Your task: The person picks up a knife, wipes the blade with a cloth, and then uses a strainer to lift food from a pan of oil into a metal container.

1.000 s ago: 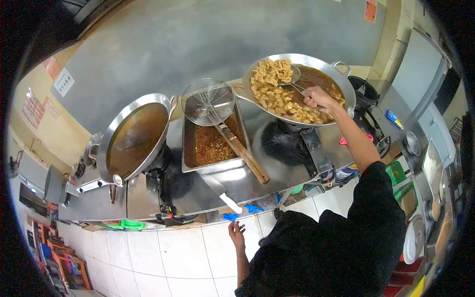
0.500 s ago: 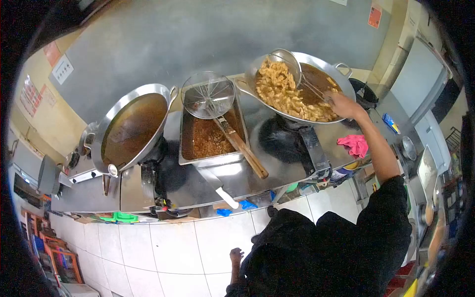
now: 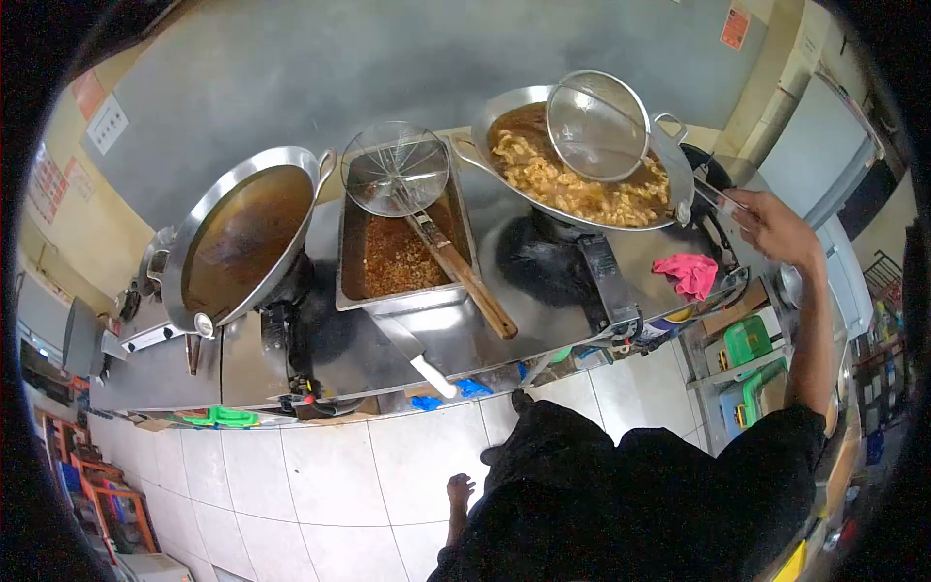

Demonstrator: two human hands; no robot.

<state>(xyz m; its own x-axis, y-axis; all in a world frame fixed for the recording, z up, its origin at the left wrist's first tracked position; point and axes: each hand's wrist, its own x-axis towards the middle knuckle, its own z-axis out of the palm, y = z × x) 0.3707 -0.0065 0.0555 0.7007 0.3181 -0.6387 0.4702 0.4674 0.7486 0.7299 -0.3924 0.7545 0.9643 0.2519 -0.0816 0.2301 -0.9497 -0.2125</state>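
Observation:
My right hand (image 3: 776, 228) is closed around the handle of a round wire-mesh strainer (image 3: 598, 126), just past the right rim of the wok. The mesh is tilted over the right wok (image 3: 509, 101) and looks bare. In that wok, golden-brown fried pieces (image 3: 582, 194) float in dark oil. Low in the view, my left hand (image 3: 460, 491) hangs over the floor tiles, its fingers loosely apart with nothing in them.
A second wok (image 3: 291, 161) of dark oil stands left. Between the woks, a wooden-handled wire skimmer (image 3: 456, 264) lies across a steel tray (image 3: 393, 303) holding brown crumbs. A white-handled knife (image 3: 432, 376) lies near the counter edge. A pink cloth (image 3: 687, 276) lies right.
The strainer, which had fried pieces in it, is now lifted and bare above the wok. My right hand has moved right, past the rim. The left hand hangs much as before.

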